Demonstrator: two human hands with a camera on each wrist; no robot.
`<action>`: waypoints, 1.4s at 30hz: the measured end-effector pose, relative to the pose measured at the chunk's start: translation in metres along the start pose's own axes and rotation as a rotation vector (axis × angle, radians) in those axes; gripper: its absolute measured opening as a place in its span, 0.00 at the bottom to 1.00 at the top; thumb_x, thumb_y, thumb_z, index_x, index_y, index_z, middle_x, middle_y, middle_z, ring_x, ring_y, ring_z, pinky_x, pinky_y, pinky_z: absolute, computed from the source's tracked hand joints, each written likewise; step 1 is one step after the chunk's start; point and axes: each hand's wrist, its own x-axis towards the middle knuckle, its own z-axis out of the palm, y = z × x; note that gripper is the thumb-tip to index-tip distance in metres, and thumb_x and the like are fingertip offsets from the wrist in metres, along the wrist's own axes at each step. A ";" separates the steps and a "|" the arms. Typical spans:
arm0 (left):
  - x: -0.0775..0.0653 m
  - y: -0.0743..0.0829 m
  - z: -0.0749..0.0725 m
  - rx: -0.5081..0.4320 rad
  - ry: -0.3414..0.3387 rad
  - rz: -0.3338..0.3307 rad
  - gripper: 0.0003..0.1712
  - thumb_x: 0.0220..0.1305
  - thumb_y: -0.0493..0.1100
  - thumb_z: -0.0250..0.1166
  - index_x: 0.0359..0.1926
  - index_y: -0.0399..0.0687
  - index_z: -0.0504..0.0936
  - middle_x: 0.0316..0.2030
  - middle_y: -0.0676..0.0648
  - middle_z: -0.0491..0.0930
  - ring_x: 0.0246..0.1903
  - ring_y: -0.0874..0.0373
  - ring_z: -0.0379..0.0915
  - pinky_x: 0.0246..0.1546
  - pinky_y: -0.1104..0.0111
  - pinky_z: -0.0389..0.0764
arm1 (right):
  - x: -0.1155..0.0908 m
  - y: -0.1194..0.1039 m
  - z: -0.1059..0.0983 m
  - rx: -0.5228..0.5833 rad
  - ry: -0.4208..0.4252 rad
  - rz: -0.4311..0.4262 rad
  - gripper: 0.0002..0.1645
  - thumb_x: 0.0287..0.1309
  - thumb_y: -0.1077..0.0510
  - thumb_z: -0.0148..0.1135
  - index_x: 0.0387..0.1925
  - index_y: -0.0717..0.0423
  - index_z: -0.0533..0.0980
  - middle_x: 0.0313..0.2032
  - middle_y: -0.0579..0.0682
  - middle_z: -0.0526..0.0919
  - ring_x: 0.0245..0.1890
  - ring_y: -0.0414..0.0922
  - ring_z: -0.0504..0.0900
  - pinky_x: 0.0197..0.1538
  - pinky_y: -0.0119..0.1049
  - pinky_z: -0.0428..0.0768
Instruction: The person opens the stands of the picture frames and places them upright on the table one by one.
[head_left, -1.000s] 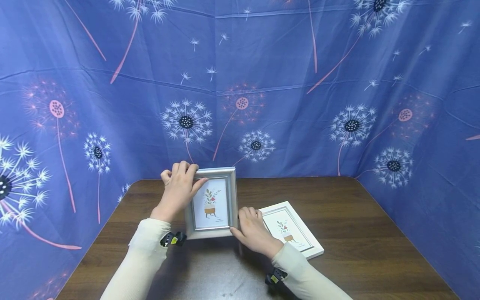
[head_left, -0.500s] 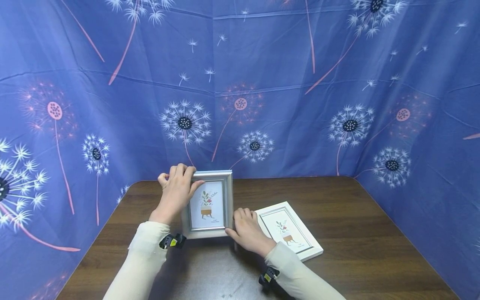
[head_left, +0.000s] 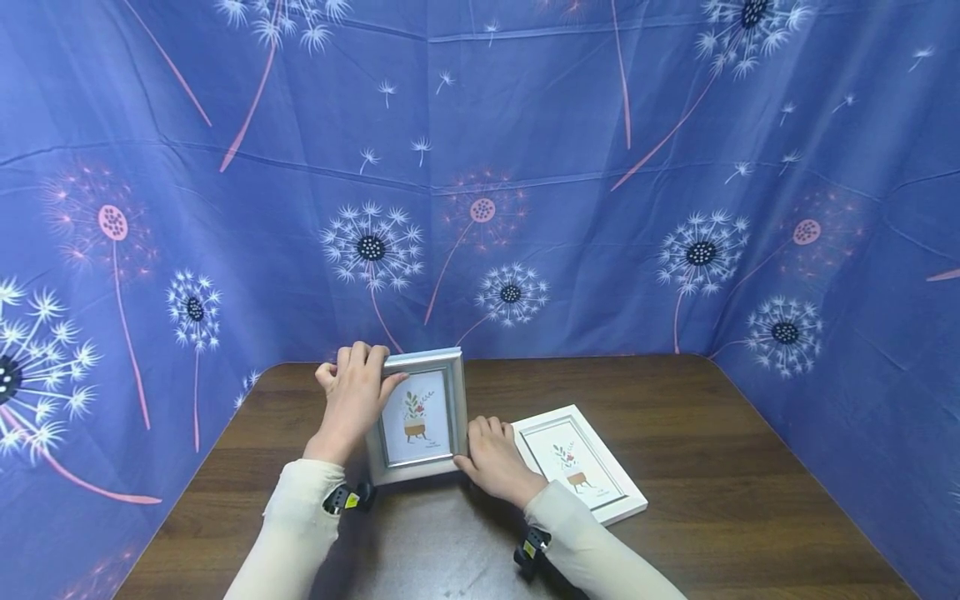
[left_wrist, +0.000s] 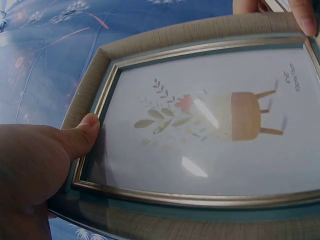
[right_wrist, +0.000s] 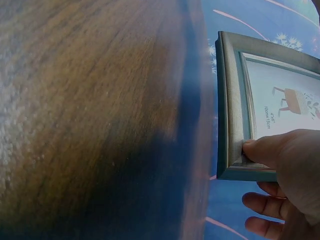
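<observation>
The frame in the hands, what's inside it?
Inside the held frame is a picture of a plant with a red flower in a pot on legs. Anything behind the picture is hidden.

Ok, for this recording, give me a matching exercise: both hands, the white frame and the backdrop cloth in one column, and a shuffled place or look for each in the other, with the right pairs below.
Column one
1. Left hand
2. Right hand
3. White frame
4. Backdrop cloth

Column two
A. At a lower corner of the held frame
B. Blue, printed with dandelions
C. At an upper corner of the held frame
D. Lying picture side up on the table

Right pairs: 1-C, 2-A, 3-D, 4-B
</observation>
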 end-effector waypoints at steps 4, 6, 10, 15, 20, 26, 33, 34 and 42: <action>-0.003 0.001 0.001 0.003 0.005 -0.020 0.20 0.61 0.48 0.71 0.43 0.40 0.74 0.38 0.40 0.68 0.41 0.41 0.60 0.44 0.42 0.51 | 0.002 0.001 0.004 -0.019 0.003 -0.002 0.22 0.60 0.48 0.67 0.42 0.62 0.71 0.37 0.53 0.72 0.41 0.50 0.69 0.48 0.47 0.65; -0.004 0.001 0.001 0.005 0.005 -0.034 0.20 0.61 0.48 0.71 0.43 0.39 0.75 0.38 0.40 0.68 0.41 0.41 0.60 0.45 0.42 0.51 | 0.004 0.001 0.006 -0.023 0.000 0.000 0.23 0.60 0.48 0.67 0.42 0.62 0.72 0.37 0.53 0.73 0.41 0.50 0.69 0.48 0.47 0.66; -0.006 0.001 0.001 0.003 0.014 -0.054 0.21 0.60 0.48 0.72 0.44 0.38 0.75 0.38 0.39 0.68 0.42 0.40 0.60 0.45 0.42 0.50 | 0.007 0.001 0.009 -0.045 -0.006 0.009 0.23 0.59 0.47 0.67 0.43 0.62 0.72 0.37 0.54 0.74 0.41 0.51 0.70 0.47 0.47 0.67; -0.010 0.002 0.002 0.001 0.020 -0.082 0.22 0.60 0.47 0.72 0.45 0.36 0.75 0.38 0.38 0.69 0.44 0.38 0.60 0.46 0.41 0.51 | 0.009 0.000 0.016 -0.051 -0.022 0.028 0.24 0.59 0.46 0.67 0.43 0.62 0.73 0.38 0.54 0.74 0.41 0.51 0.71 0.48 0.47 0.67; -0.013 0.001 0.003 -0.007 0.033 -0.103 0.24 0.59 0.47 0.73 0.46 0.35 0.75 0.39 0.37 0.70 0.45 0.38 0.60 0.46 0.41 0.50 | 0.010 -0.003 0.018 -0.028 -0.044 0.039 0.23 0.60 0.47 0.67 0.43 0.61 0.72 0.38 0.53 0.73 0.41 0.50 0.70 0.47 0.47 0.66; -0.017 -0.002 0.007 -0.014 0.067 -0.092 0.24 0.57 0.46 0.74 0.44 0.34 0.74 0.38 0.37 0.70 0.44 0.37 0.60 0.45 0.41 0.51 | 0.009 -0.007 0.019 -0.002 -0.063 0.050 0.22 0.60 0.48 0.67 0.42 0.61 0.72 0.37 0.52 0.73 0.41 0.50 0.69 0.47 0.46 0.65; -0.020 -0.004 0.010 -0.020 0.074 -0.096 0.24 0.56 0.45 0.75 0.44 0.34 0.74 0.38 0.37 0.69 0.44 0.37 0.60 0.45 0.42 0.50 | 0.009 -0.006 0.023 -0.019 -0.060 0.054 0.23 0.59 0.47 0.68 0.43 0.60 0.72 0.38 0.52 0.73 0.42 0.50 0.69 0.46 0.45 0.64; -0.021 -0.004 0.010 -0.022 0.075 -0.097 0.24 0.56 0.45 0.75 0.44 0.34 0.74 0.38 0.37 0.69 0.44 0.37 0.60 0.45 0.42 0.50 | 0.009 -0.006 0.024 -0.024 -0.058 0.053 0.23 0.59 0.47 0.68 0.43 0.60 0.72 0.38 0.52 0.73 0.42 0.50 0.70 0.46 0.45 0.65; -0.024 -0.004 0.013 -0.026 0.075 -0.107 0.24 0.55 0.45 0.75 0.44 0.34 0.74 0.38 0.37 0.68 0.44 0.38 0.59 0.45 0.42 0.50 | 0.008 -0.007 0.028 -0.033 -0.060 0.053 0.23 0.58 0.47 0.68 0.41 0.60 0.72 0.38 0.52 0.73 0.42 0.50 0.70 0.46 0.45 0.64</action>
